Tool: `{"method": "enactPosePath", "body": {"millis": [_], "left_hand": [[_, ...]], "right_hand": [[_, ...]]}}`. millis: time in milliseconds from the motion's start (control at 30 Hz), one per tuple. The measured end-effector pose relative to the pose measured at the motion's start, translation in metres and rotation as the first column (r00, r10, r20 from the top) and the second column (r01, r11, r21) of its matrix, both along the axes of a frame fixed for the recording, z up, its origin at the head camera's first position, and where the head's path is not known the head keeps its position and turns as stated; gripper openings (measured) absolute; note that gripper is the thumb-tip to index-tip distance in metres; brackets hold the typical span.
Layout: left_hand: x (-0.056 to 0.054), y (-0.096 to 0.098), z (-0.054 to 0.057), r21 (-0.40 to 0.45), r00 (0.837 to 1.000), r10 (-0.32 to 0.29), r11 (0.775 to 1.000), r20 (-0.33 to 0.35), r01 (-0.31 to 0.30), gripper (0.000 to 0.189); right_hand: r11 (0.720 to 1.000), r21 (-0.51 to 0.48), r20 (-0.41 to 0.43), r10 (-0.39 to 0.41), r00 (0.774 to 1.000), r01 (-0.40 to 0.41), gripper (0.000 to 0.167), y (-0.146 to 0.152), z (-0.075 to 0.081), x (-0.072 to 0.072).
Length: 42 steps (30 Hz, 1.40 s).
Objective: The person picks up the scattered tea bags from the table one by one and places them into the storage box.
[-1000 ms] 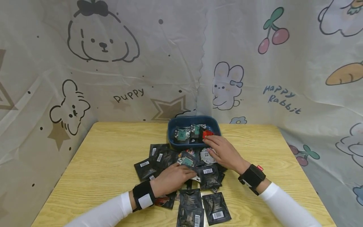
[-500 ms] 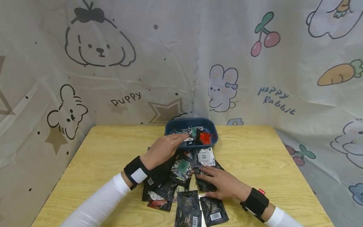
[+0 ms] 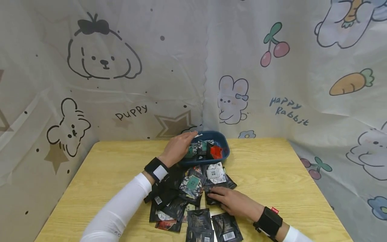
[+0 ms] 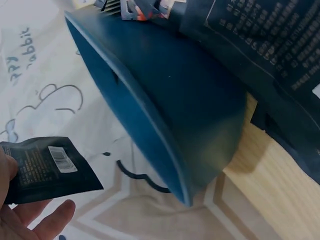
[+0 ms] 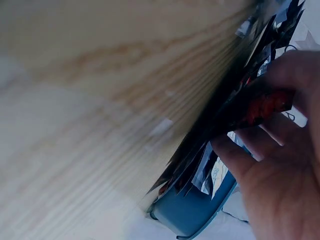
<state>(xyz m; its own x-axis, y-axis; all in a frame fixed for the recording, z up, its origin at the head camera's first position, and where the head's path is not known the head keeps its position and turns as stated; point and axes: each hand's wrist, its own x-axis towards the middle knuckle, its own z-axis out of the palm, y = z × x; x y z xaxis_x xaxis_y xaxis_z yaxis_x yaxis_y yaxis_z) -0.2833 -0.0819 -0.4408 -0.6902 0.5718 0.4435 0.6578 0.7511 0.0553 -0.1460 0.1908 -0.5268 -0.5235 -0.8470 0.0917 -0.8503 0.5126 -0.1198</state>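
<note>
My left hand [image 3: 178,148] is over the left side of a dark blue plastic bin [image 3: 227,151]. Thumb and fingers pinch a black sachet [image 4: 50,170] with a white barcode, seen beside the bin's rim in the left wrist view. Over the near pile, my right hand [image 3: 239,203] has its fingertips on a dark sachet [image 3: 211,199]. In the right wrist view, thumb and fingers close on this sachet [image 5: 260,107], which shows a red print. Inside the bin lie green-labelled sachets [image 3: 203,147] and one with a red front [image 3: 216,152].
Several black sachets [image 3: 169,188] are heaped in front of the bin, some overlapping. A white-fronted one [image 3: 215,173] and a green-labelled one [image 3: 192,183] face up. Single sachets [image 3: 227,227] lie near the front of the wooden table [image 3: 266,168]. Printed cloth [image 3: 169,67] hangs behind.
My left hand has gone from the pile up to the bin, now at its left side. My right hand has come back from the bin's front edge to the pile.
</note>
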Motion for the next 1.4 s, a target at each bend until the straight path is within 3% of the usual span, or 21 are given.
{"method": "enactPosePath", "body": {"millis": [133,233,300,433,600,667,733,900,1033,1200,1400], "left_hand": [[-0.006,0.0,-0.011,-0.104,0.994,0.054,0.994,0.09,-0.045,0.057],[-0.005,-0.002,-0.019,-0.184,0.977,0.101,0.981,0.188,-0.066,0.063],[-0.002,-0.004,-0.022,-0.192,0.965,0.111,0.979,0.237,-0.066,0.066],[0.013,-0.011,-0.025,-0.153,0.966,0.052,0.988,0.253,-0.013,0.065],[0.043,-0.024,-0.027,-0.111,0.98,-0.061,0.99,0.19,0.083,0.063],[0.056,-0.029,-0.026,-0.08,0.978,-0.121,0.987,0.172,0.136,0.063],[0.069,-0.033,-0.027,-0.052,0.967,-0.187,0.979,0.176,0.199,0.062],[0.097,-0.035,-0.038,-0.071,0.907,-0.295,0.942,0.302,0.329,0.066],[0.107,-0.033,-0.047,-0.141,0.861,-0.261,0.925,0.435,0.352,0.073],[0.107,-0.032,-0.057,-0.226,0.837,-0.184,0.913,0.515,0.34,0.081],[0.107,-0.028,-0.062,-0.278,0.838,-0.165,0.895,0.52,0.349,0.08]], "right_hand": [[1.0,-0.015,-0.052,0.024,0.998,-0.025,0.047,0.0,-0.001,0.0],[0.999,-0.032,-0.051,0.014,0.999,-0.015,0.053,-0.001,0.002,0.001],[0.999,-0.042,-0.057,0.003,0.998,-0.005,0.056,-0.001,0.006,0.003],[0.997,-0.081,-0.084,-0.009,0.996,0.002,0.057,-0.001,0.02,0.008],[0.989,-0.151,-0.124,-0.008,0.992,-0.011,0.05,0.001,0.042,0.01],[0.981,-0.194,-0.149,-0.004,0.989,-0.026,0.04,0.003,0.052,0.007],[0.971,-0.236,-0.183,-0.001,0.983,-0.043,0.04,0.006,0.062,0.001],[0.952,-0.303,-0.252,-0.045,0.967,-0.034,0.051,0.012,0.084,-0.023],[0.959,-0.283,-0.247,-0.092,0.965,0.019,0.042,0.01,0.1,-0.054],[0.962,-0.264,-0.216,-0.128,0.968,0.068,0.051,0.0,0.108,-0.099],[0.952,-0.278,-0.158,-0.176,0.972,0.127,0.045,-0.008,0.101,-0.141]]}}
